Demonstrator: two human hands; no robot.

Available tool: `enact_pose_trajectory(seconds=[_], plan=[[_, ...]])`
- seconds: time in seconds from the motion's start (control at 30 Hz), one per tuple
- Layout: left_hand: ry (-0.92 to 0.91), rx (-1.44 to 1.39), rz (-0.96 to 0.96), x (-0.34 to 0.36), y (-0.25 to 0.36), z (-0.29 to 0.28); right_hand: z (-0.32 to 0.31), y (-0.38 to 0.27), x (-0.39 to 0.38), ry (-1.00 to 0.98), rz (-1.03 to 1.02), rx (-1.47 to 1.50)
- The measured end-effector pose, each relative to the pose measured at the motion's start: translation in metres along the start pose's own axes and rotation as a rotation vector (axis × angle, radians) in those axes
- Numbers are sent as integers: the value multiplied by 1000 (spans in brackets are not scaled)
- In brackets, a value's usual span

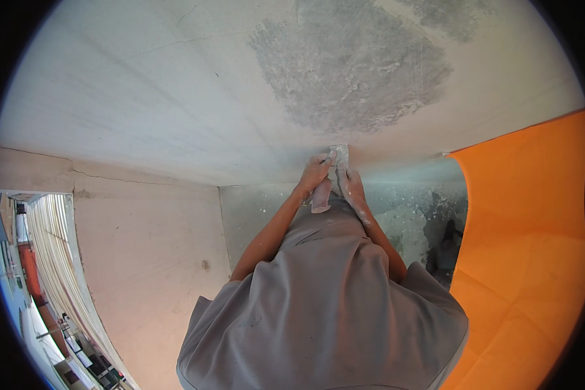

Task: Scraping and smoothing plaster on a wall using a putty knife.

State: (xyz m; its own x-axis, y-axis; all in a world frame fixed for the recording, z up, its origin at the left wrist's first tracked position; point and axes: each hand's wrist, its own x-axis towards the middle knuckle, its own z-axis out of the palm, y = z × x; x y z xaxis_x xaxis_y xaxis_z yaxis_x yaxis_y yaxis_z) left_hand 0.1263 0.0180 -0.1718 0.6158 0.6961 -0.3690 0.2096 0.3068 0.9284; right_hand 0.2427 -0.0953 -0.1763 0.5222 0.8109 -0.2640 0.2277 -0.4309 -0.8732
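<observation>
Both my hands hold a putty knife (337, 158) against a white plastered surface (175, 97), at the lower edge of a rough grey patch (351, 65). My left hand (314, 171) grips the tool near the blade, and the pale handle (321, 197) sticks out below it. My right hand (351, 184) is dusted white and closes on the tool from the other side. My grey shirt (325, 305) fills the lower middle and hides what lies under my arms.
An orange sheet (533, 247) covers the right side. A pale beige wall (143, 260) with a crack runs along the left. At the far left is an opening with a striped curtain (52, 260). A mottled grey wall (416, 221) lies beyond my hands.
</observation>
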Motion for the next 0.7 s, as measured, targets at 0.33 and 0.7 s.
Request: enact_pose_trajectory(seconds=[0.33, 0.7], plan=[[3, -111, -45, -47, 43, -57, -49, -104, -56, 260, -326, 326], [66, -291, -120, -83, -17, -127, 30, 36, -42, 442, -234, -217]])
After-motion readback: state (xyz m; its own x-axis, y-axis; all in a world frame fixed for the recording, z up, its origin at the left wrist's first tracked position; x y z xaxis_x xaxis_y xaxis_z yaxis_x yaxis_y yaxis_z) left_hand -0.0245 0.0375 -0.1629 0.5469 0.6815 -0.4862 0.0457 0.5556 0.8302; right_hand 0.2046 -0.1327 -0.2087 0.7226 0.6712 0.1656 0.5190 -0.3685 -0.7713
